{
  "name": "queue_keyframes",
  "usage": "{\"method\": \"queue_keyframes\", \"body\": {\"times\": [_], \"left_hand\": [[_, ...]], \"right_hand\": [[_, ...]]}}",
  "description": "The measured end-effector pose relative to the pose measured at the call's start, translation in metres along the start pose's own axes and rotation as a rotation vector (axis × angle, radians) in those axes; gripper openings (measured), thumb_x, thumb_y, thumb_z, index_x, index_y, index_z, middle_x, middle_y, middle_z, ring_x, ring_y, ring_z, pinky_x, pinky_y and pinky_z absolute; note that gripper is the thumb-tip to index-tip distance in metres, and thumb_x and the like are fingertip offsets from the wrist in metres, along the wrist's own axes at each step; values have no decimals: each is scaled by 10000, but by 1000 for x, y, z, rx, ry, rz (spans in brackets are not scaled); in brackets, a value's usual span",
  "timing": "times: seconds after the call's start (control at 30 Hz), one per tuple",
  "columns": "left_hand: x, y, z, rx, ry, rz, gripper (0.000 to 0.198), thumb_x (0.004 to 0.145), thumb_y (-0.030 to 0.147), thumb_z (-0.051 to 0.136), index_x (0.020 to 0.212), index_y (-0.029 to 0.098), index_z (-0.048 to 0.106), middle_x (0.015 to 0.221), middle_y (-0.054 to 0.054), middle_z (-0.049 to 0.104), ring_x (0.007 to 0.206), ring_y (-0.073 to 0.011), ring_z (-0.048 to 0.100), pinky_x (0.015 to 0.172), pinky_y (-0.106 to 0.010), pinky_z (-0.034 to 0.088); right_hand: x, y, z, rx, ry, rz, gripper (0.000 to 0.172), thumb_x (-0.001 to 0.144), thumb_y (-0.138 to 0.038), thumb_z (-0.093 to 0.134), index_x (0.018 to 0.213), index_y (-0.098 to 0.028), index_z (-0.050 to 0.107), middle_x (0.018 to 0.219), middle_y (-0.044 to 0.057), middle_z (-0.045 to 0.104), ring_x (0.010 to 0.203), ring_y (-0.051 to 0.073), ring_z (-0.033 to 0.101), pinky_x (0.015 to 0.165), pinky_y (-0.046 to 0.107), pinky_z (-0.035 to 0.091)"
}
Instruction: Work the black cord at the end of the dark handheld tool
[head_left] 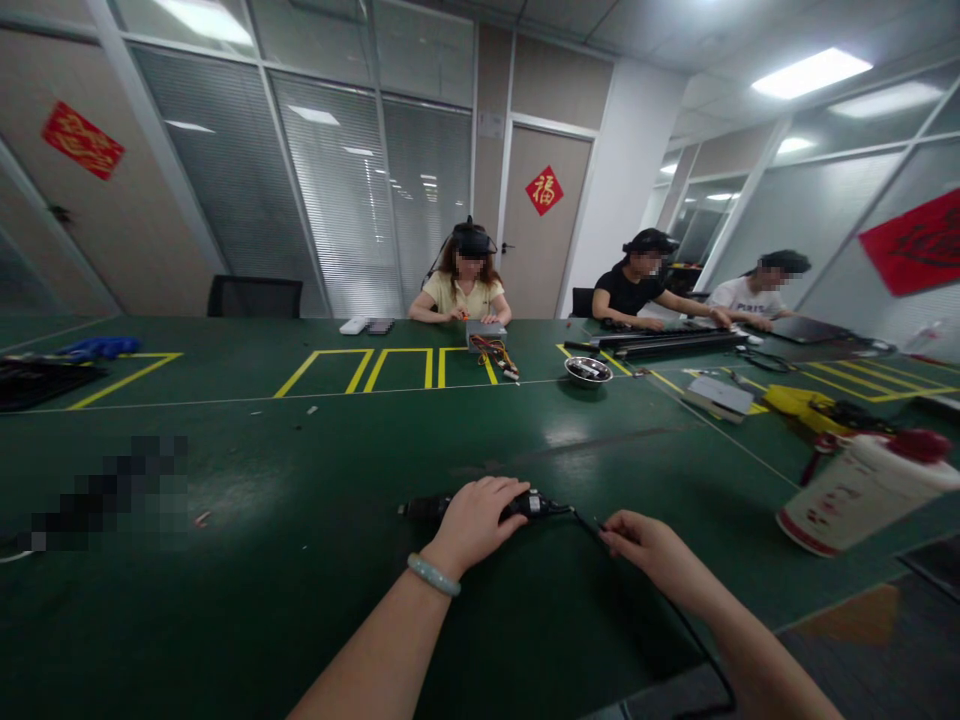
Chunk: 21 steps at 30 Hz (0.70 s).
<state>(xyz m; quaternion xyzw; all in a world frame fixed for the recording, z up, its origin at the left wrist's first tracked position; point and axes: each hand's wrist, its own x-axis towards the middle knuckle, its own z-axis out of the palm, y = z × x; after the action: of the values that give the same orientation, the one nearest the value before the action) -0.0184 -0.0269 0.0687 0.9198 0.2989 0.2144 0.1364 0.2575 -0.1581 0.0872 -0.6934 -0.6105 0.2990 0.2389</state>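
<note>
A black pen-shaped tool [427, 508] lies on the green table [300, 560] close in front of me. My left hand [474, 522] rests over its middle with fingers curled around it; a pale green bracelet [433, 575] sits on that wrist. From the tool's right end a thin black cable [589, 526] runs down toward the table's near edge. My right hand [645, 548] pinches this cable just right of the tool.
A white and red bottle [855, 492] lies on its side at the right. A metal bowl [588, 370] and a grey box with wires [486, 336] sit farther back. Three people sit at the far side. Yellow tape lines mark the table.
</note>
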Motion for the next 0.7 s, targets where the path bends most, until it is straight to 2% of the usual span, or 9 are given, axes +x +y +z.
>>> {"method": "queue_keyframes", "body": {"times": [0.2,0.27,0.4,0.5,0.6,0.7], "left_hand": [[1,2,-1,-13,18,3,447,916,462,552,1334,313,500,1300,-13,584,1188,-218,526,1024,-403,413],[1,3,-2,-10,16,-6,439,916,458,553,1326,308,506,1286,-17,591,1172,-217,534,1012,-394,419],[3,3,-4,1,9,-15,434,906,450,568,1312,308,513,1264,-12,602,1148,-212,545,993,-378,428],[4,3,-3,10,4,-13,434,903,443,573,1311,310,513,1266,-10,601,1144,-209,548,994,-373,427],[5,2,-2,21,-2,-14,436,911,452,555,1320,312,505,1278,-12,593,1161,-211,541,999,-376,423],[4,2,-1,27,-1,-21,443,921,459,533,1337,310,490,1292,-16,582,1173,-214,534,998,-381,425]], "right_hand": [[25,0,9,244,-144,13,331,831,-506,598,893,-181,610,783,15,680,516,101,500,481,225,350],[35,-4,14,303,-149,-4,348,810,-515,627,873,-175,593,770,13,676,481,87,485,464,218,339],[59,-15,26,353,-90,-74,328,805,-493,644,840,-173,586,739,5,660,493,93,504,490,228,384],[73,-19,34,314,6,-160,289,810,-460,649,797,-176,603,713,-3,643,593,119,552,569,241,428],[79,-17,41,267,86,-217,272,821,-448,638,779,-180,616,707,-7,629,667,137,570,624,250,440],[78,-11,48,241,148,-218,270,833,-451,620,794,-184,616,719,-6,626,667,141,563,612,252,432]]}}
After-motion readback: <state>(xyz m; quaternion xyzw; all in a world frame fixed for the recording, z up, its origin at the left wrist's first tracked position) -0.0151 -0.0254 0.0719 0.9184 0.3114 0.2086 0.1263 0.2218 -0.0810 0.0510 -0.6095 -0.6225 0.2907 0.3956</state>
